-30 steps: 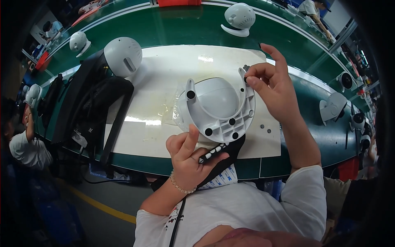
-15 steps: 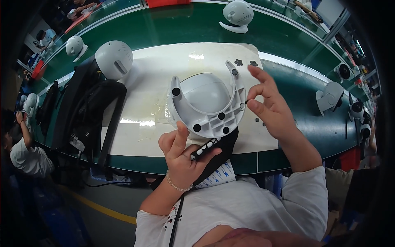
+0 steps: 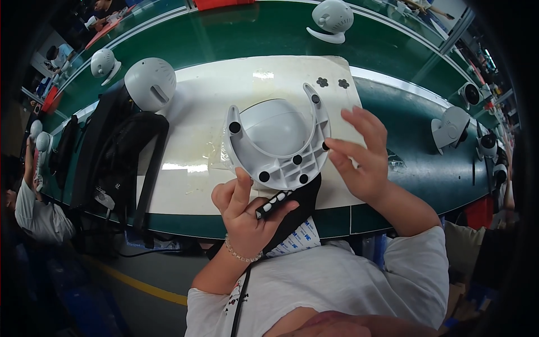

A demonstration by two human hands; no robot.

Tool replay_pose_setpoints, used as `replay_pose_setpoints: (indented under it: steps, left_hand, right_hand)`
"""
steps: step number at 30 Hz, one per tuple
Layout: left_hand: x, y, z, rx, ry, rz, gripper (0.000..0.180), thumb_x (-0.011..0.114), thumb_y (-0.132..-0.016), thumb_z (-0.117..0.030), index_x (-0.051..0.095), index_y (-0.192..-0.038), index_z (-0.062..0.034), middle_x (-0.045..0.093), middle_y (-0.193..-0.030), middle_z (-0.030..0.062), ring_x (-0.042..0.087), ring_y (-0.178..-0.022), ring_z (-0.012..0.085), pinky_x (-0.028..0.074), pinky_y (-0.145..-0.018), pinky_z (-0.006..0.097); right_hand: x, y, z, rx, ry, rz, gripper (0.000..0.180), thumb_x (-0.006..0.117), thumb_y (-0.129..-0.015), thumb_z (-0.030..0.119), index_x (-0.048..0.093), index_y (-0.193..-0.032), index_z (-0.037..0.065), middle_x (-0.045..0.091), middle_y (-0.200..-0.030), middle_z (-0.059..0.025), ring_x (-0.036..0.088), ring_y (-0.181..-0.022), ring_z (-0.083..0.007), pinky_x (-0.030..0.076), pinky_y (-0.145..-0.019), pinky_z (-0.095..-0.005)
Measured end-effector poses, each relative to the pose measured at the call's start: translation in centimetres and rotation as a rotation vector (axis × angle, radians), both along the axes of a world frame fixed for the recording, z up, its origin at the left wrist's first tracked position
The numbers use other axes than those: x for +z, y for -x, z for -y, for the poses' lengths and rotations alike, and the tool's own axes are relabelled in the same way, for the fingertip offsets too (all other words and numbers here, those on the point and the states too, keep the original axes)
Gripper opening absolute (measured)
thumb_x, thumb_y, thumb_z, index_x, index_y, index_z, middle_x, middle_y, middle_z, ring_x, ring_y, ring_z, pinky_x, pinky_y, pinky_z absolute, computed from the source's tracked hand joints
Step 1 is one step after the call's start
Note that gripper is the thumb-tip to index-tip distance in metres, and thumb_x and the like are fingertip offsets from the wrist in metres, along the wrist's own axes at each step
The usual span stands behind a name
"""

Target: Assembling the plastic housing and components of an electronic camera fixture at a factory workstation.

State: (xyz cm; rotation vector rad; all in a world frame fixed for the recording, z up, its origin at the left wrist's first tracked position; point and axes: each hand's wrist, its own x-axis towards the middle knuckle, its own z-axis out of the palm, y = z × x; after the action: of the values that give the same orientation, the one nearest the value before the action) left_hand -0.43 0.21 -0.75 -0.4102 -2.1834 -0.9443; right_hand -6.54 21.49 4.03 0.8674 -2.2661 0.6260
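Observation:
A white rounded device [image 3: 276,128] lies on the pale mat with its curved, ribbed stand [image 3: 279,178] facing up. Round black pads sit at several spots on that stand. The index fingertip of my right hand [image 3: 362,163] presses on a black pad [image 3: 325,146] at the stand's right side; thumb and other fingers are spread. Just below the stand's lower edge, my left hand [image 3: 242,210] holds a narrow black pad sheet [image 3: 273,204] with white oval gaps between thumb and fingers. The index finger of that hand points up beside the stand.
The mat [image 3: 196,84] bears two dark flower-shaped pieces [image 3: 332,83] at its far right. More white devices stand at left [image 3: 150,84], far back [image 3: 331,19] and right [image 3: 450,128]. Black foam-like pieces [image 3: 123,146] lie at left. Other people work around the bench.
My right hand has moved in to the stand; the small black pad it pinched beside the stand now sits on the right-side spot, and the thumb has come away. The left hand stays nearly still.

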Motion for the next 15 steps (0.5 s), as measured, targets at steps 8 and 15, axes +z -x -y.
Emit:
replay_pose_setpoints:
  steps: [8,15]
  left_hand:
    - [-0.2,0.1,0.1,-0.016,-0.002,-0.024,0.037,0.08,-0.055,-0.031,0.064,-0.066,-0.0003,0.036,-0.136,0.012,0.041,-0.089,0.022,0.032,-0.079,0.032]
    - [0.5,0.0,0.9,-0.039,0.031,-0.025,0.035,0.079,-0.056,-0.032,0.061,-0.063,-0.0037,0.04,-0.133,0.0137,0.041,-0.095,0.0274,0.034,-0.079,0.035]
  right_hand:
    - [0.4,2.6,0.5,0.554,0.97,1.431,0.053,0.063,-0.079,0.033,0.044,-0.122,0.007,0.05,-0.1,-0.0024,0.044,-0.068,-0.0056,0.037,-0.057,-0.0196]
    - [4.1,4.8,2.2,0.39,0.72,1.498,0.03,0.063,-0.078,0.019,0.052,-0.103,0.005,0.058,-0.081,0.0004,0.051,-0.066,-0.0021,0.037,-0.05,-0.0149]
